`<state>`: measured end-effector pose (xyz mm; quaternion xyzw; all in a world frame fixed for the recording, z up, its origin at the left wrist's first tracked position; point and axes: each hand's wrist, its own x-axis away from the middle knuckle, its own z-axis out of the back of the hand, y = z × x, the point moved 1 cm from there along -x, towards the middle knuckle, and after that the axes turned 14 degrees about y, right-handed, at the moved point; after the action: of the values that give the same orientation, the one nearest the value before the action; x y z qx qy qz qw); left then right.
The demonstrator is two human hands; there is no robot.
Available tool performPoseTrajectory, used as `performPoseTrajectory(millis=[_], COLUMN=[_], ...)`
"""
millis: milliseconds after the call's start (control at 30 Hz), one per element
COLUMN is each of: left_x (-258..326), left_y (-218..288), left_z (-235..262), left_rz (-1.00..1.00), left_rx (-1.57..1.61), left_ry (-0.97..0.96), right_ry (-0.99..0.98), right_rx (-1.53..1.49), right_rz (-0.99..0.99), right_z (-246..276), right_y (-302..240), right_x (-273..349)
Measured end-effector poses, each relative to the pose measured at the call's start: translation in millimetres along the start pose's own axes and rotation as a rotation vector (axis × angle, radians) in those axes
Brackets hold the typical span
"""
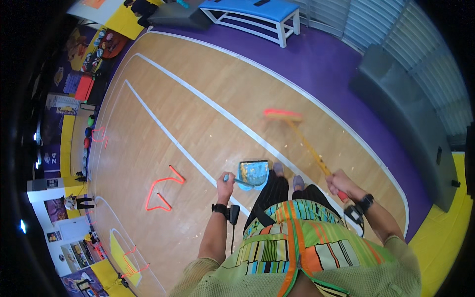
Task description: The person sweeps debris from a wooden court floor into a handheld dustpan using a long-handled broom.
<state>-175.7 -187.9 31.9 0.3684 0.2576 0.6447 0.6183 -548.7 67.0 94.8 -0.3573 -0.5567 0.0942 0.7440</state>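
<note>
My left hand [225, 185] is closed round the handle of a blue dustpan [253, 173], which is low down in front of my feet. Pale yellowish scraps lie in the pan. My right hand [340, 183] grips the lower end of a broom [310, 146] with a yellowish stick. Its red-bristled head, smeared by motion, is ahead and to the right, beyond the pan and apart from it. Small light scraps [286, 145] are scattered over the wooden floor around the broom and pan.
A red jump rope or cord [157, 192] lies on the floor at left. Ahead stands a blue-topped white bench [252, 11]; a long dark padded block [401, 119] lines the right side. Balls sit along the left wall. Another person [78, 202] stands far left, one more [142, 9] at the back.
</note>
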Motion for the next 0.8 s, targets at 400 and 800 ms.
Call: performPoseTrajectory(millis=[400,800], left_x=[-140.9,-245.2], left_y=[106.4,134.1], left_z=[-128.7,-152.4], left_rz=[-0.301,-0.241], left_rx=[-0.041,-0.104], left_ry=[-0.173,-0.168], right_ry=[0.111,0.078], right_rx=[-0.048,-0.098], right_rz=[-0.220,-0.396], right_z=[-37.6,10.8], right_y=[-73.5,-137.6], right_x=[-46.3,2.4])
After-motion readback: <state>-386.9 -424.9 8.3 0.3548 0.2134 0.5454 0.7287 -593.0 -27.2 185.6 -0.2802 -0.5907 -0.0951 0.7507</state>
